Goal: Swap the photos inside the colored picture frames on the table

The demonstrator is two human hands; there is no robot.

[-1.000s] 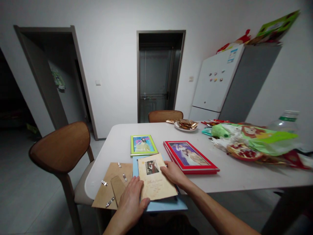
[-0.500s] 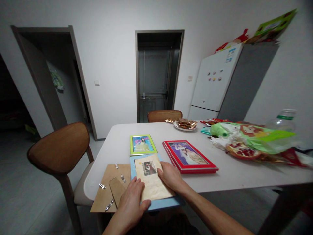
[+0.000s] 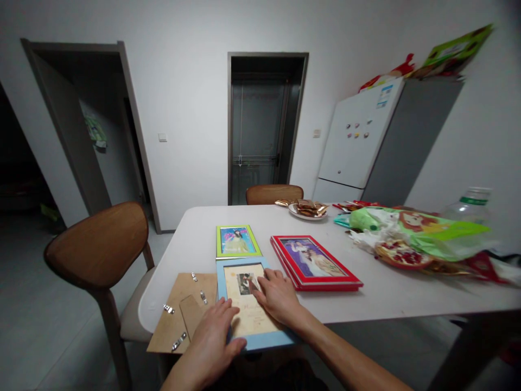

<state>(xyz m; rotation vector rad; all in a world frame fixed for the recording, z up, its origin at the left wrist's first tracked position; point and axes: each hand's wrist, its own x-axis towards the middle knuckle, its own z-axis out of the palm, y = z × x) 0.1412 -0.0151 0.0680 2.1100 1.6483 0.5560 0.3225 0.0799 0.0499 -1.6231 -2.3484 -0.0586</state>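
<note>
Blu frame at wht tbl edge, 2 chairs.

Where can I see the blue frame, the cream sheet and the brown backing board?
Blue frame (image 3: 271, 341): head view, near border.
Cream sheet (image 3: 249, 316): head view, below its small photo.
Brown backing board (image 3: 174, 324): head view, left part, between two clips.

I could reach between the left edge of the table and the green frame; rightward beyond the blue frame, red frames block me.
</note>
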